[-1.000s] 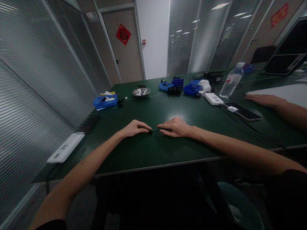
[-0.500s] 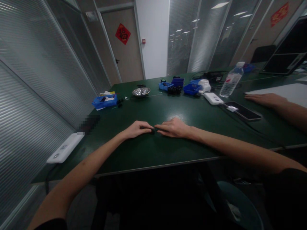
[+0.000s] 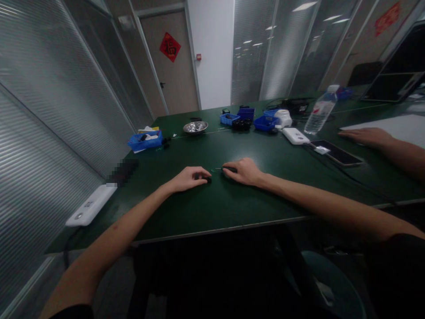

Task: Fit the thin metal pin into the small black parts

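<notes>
My left hand (image 3: 188,179) rests on the green table with its thumb and fingers closed on a small black part (image 3: 208,180), whose exact kind is too small to make out. Opposite it, my right hand (image 3: 244,171) is closed around the dark handle of a small screwdriver (image 3: 229,169). Its thin shaft lies nearly level over the tabletop and points left, towards the left hand. Between the shaft's tip and the black part there is a short gap. Something tiny and greenish shows near the tip, unclear in kind.
Blue bins (image 3: 145,141) and a metal bowl (image 3: 195,127) stand farther back on the table (image 3: 186,212). To the right are a white power bank (image 3: 295,136), a phone (image 3: 337,153), a water bottle (image 3: 321,110) and another person's hand (image 3: 368,136). A white device (image 3: 91,205) lies left.
My right hand has shifted slightly back and closed around the screwdriver, whose handle and shaft now show. The black part stays in my left hand, its fingers a little more curled.
</notes>
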`<state>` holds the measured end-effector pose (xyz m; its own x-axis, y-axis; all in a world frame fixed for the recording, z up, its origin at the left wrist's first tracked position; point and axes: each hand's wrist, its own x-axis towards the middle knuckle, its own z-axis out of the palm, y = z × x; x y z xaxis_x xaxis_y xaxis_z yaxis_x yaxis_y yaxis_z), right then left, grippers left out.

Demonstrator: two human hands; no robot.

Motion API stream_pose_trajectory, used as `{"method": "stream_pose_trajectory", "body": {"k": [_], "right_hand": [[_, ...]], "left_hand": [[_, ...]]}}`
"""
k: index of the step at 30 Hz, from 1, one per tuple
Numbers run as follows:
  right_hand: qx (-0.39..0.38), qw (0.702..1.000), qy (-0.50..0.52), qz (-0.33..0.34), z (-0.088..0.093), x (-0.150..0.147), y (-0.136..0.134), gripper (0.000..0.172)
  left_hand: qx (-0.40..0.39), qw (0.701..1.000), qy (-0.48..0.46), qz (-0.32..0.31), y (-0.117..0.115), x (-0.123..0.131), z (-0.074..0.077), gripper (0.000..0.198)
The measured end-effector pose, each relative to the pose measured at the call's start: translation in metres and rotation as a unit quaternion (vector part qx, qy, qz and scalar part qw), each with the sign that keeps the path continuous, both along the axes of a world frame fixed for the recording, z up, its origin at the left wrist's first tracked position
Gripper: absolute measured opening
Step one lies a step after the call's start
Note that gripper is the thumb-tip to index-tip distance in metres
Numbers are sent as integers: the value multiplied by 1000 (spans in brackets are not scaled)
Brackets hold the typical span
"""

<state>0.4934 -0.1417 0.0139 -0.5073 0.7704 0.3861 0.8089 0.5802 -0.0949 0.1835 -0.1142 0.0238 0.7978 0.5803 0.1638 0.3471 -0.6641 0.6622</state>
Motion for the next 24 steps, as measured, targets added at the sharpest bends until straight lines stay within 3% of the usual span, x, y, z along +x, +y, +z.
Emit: {"method": "stream_pose_trajectory", "body": {"k": [4, 7, 11, 24], "right_hand": [[-18, 999, -18, -24, 1, -1, 1, 47], [-25, 999, -27, 5, 0, -1, 1, 46], [-28, 998, -22, 45, 1, -1, -1, 46], [-24, 998, -1, 62, 0, 1, 1, 46]], "left_hand": [[109, 994, -17, 6, -1, 1, -3, 25], [152, 988, -17, 13, 0, 3, -6, 26], [143, 990, 5, 5, 2, 3, -8, 29], [162, 985, 60, 21, -4, 4, 2, 31]]}}
